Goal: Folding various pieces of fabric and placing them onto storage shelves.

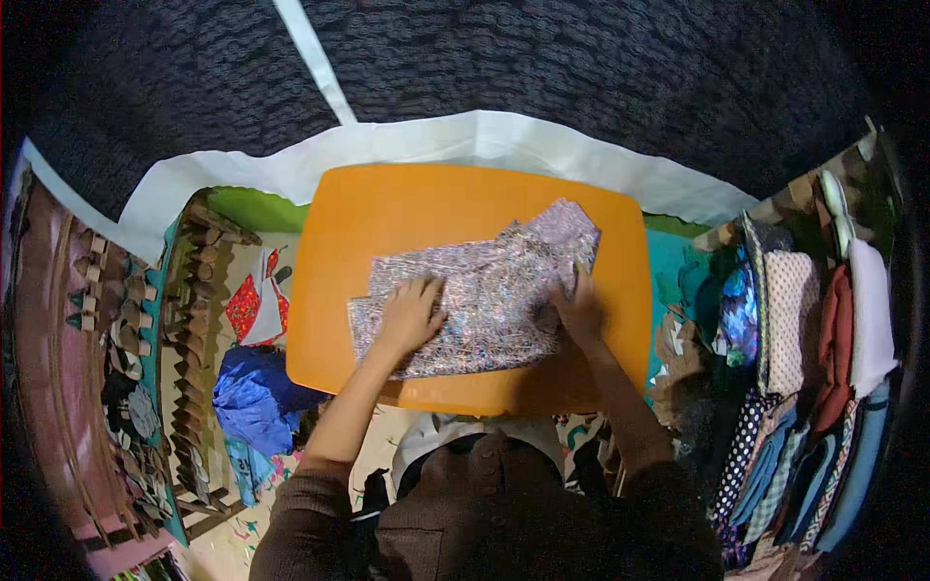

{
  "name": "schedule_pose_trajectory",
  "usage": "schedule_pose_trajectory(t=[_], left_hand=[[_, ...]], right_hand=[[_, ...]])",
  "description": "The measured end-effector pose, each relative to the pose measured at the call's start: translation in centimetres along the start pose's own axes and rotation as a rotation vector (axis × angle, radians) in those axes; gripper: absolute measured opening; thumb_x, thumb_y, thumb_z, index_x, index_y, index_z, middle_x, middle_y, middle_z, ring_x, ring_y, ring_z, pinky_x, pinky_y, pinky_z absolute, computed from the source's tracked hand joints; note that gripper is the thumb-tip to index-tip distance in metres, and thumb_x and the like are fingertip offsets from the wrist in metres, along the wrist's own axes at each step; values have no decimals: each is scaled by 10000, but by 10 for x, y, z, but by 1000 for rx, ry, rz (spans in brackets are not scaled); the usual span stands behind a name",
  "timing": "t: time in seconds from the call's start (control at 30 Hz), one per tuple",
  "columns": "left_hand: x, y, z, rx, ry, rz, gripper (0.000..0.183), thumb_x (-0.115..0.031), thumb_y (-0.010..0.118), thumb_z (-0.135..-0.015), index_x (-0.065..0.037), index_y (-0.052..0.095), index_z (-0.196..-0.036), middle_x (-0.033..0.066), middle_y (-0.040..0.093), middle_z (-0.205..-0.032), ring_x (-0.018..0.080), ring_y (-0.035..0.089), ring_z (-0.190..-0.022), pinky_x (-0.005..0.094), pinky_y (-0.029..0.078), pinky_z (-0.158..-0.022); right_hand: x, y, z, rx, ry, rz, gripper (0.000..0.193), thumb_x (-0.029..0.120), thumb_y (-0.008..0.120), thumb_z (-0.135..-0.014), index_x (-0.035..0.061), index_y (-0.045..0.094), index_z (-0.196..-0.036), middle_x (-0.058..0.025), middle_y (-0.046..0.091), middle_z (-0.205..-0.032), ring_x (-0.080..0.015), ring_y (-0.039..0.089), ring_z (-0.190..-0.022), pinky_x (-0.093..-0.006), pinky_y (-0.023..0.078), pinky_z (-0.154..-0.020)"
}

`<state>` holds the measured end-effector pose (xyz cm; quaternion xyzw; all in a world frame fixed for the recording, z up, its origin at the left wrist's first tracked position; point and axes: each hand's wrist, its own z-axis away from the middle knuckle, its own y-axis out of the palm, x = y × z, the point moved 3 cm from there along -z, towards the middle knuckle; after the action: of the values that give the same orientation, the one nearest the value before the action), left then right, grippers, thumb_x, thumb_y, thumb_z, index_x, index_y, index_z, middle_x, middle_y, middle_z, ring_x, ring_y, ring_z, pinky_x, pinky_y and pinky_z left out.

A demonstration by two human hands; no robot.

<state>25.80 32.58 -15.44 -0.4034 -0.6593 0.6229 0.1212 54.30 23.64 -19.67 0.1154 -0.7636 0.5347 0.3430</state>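
Observation:
A patterned garment [475, 320] in pinkish grey with multicoloured flecks lies spread on an orange table [339, 218]. One narrower part of it, perhaps a sleeve or collar end, points to the far right. Flat on the left part of the cloth rests my left hand [412, 312], its fingers stretched out. At the garment's right edge is my right hand [579, 310], thumb and forefinger apart and touching the cloth. Its other fingers are partly hidden.
On the right, several garments [790, 320] hang on a rack. Blue cloth [257, 392] and a red-and-white printed cloth [260, 300] lie left of the table. A wooden rack [189, 358] stands farther left. Dark patterned fabric [542, 68] covers the far side.

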Motion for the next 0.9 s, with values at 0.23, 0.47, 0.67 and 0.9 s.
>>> schedule_pose_trajectory(t=[0.23, 0.47, 0.67, 0.9], left_hand=[[15, 36, -27, 269, -187, -71, 302, -172, 629, -698, -25, 548, -950, 148, 548, -949, 316, 525, -923, 400, 434, -783], [-68, -17, 17, 303, 284, 91, 136, -172, 566, -723, -82, 518, -812, 116, 530, -768, 306, 544, -728, 395, 429, -629], [4, -30, 54, 510, 28, -208, 285, -190, 601, -709, -168, 609, -992, 120, 630, -846, 289, 595, -775, 385, 456, -665], [45, -85, -54, 56, -166, -357, 179, -109, 514, -731, -130, 626, -868, 111, 633, -785, 284, 619, -697, 399, 485, -602]], right_hand=[[41, 20, -43, 121, -291, 10, 826, 211, 711, -651, 48, 271, -1330, -233, 399, -1241, -359, 323, -1221, -494, 223, -1023], [84, 26, -21, 915, -639, 552, 537, 196, 683, -642, 110, 523, -1147, -111, 594, -916, -295, 530, -977, -501, 328, -935], [49, 4, 12, 1237, -577, 185, 280, 169, 607, -699, 38, 617, -947, -167, 606, -785, -333, 581, -810, -414, 462, -739], [86, -32, -147, 534, -447, 154, 355, 36, 475, -693, 104, 616, -1013, -189, 611, -939, -362, 580, -865, -411, 458, -772]])
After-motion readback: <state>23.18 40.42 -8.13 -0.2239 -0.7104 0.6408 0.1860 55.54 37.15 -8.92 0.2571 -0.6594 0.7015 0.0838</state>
